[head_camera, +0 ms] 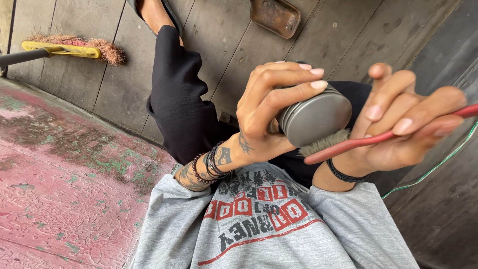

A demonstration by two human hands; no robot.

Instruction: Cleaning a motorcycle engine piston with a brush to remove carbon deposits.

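The left hand is wrapped around a round grey tin. Its fingers curl over the top edge and hold it tight, tipped on its side. The right hand grips a red toothbrush between thumb and fingers. The bristles point up and touch the bottom edge of the tin. Both hands are close together, up above the person's lap.

Under the hands is a grey shirt with red and black print. Beads and bands sit on the left wrist, and a black band on the right. Far off past the left hand lies a yellow broom on the wooden floor. Beyond the tin sits a rusty brown tray.
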